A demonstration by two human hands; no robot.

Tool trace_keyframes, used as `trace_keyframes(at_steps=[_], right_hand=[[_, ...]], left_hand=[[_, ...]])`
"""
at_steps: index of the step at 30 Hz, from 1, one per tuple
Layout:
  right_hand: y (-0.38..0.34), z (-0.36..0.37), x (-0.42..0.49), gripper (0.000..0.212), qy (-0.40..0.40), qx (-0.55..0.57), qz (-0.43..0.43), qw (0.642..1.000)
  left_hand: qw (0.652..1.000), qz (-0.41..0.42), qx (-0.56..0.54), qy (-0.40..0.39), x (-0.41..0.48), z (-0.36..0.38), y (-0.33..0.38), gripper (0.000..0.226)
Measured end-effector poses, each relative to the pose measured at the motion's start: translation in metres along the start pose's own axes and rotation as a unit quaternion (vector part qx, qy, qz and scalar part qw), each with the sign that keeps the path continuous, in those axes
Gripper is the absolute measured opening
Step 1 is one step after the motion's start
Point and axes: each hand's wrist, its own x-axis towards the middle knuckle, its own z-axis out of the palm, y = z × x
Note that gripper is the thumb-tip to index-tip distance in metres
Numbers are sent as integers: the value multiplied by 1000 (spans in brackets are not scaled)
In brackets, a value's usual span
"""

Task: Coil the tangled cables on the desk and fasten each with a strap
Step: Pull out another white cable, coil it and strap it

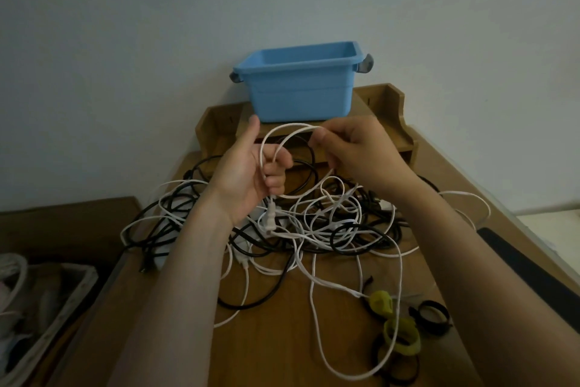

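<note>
The wooden bench (282, 339) spreads beneath and beyond both hands, and past the fingertips a blue bin (301, 85) stands on a wooden organiser (389, 110) against the wall. Directly under the hands lies the tangle of cables (314, 223), black and white leads looped through one another, with long white runs trailing back toward the person between the forearms. Nearer the body than the right hand, beside the right forearm, sits a cluster of straps (405, 324), some yellow-green and some black, rolled into rings; none is yet around a cable. The left hand (251, 173) is raised above the heap, palm toward the camera, fingers curled closed around the white cable (292, 135), while the thumb stands free and upright. The right hand (351, 148), just beside it, pinches the same cable between thumb and forefinger, so that a loop arches from one hand to the other. Below the left hand a small white connector (270, 219) dangles from the held lead. The cable looks light, thin and limp, with a braided surface that should grip well enough; it will likely sag and snag on the heap as it is drawn out. It seems best held near the connector end in the left hand as an anchor, with the right feeding slack in even loops.
</note>
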Motion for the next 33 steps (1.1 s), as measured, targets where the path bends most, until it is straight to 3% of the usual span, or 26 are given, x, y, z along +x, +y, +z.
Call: trace_keyframes(at_steps=[4,8,11,14,18,22,27,30,33], right_hand=[[2,-3,0,24,5,22,9,1000],[0,-3,-2,22,-7,73,23,997],[7,-10,-4,18,-61,125,41,989],[21,-17,-4,12,-87,86,54,991],[40,-15,-4,6,-104,28,81,991],[47,-13,-1,4,-142,-78,97,982],[31,0,0,16,-131,-161,26,978],[21,13,-4,8,-169,-172,-29,970],[13,24,-6,14,-215,-174,-68,959]], left_hand=[[997,24,-61,-28,0,-1,-2,53],[982,75,-162,-67,-3,-5,-3,46],[953,94,-264,-116,-2,-15,0,48],[921,138,-344,-119,0,-30,2,43],[886,199,-416,-51,2,-47,2,38],[855,221,-464,71,3,-55,-1,34],[881,217,-349,234,5,-43,-5,30],[933,207,-196,218,5,-36,-6,31],[972,167,44,162,1,-28,-9,31]])
